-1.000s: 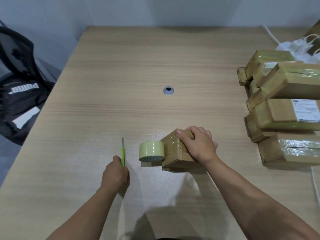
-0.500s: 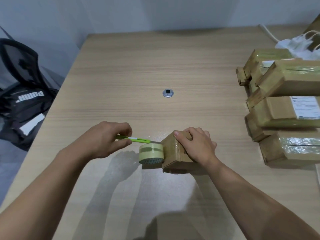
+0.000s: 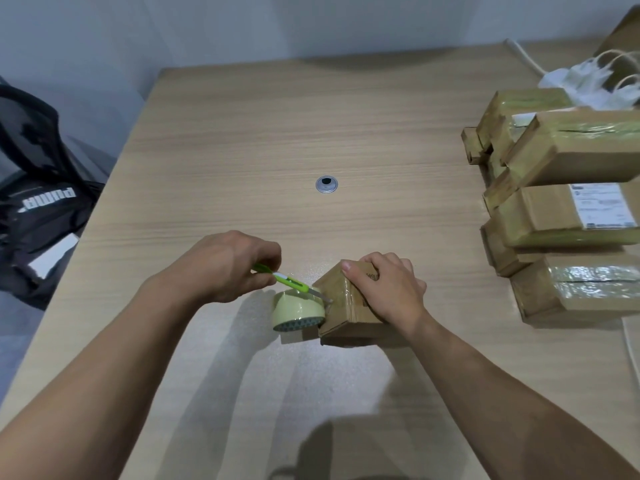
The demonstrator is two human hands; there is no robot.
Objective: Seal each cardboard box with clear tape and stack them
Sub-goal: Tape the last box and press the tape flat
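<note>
Wooden table (image 3: 242, 140), grey grommet (image 3: 327, 185), taped boxes (image 3: 561, 220), pale wall (image 3: 207, 26), black bag (image 3: 38, 216)

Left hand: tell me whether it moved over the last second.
Yes. Against the still tape roll, the left hand carried the green cutter rightward, over the roll to the box.

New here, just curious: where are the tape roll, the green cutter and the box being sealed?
tape roll (image 3: 295, 309), head view, outer side.
green cutter (image 3: 292, 284), head view, handle.
box (image 3: 346, 317), head view, taped near face.
</note>
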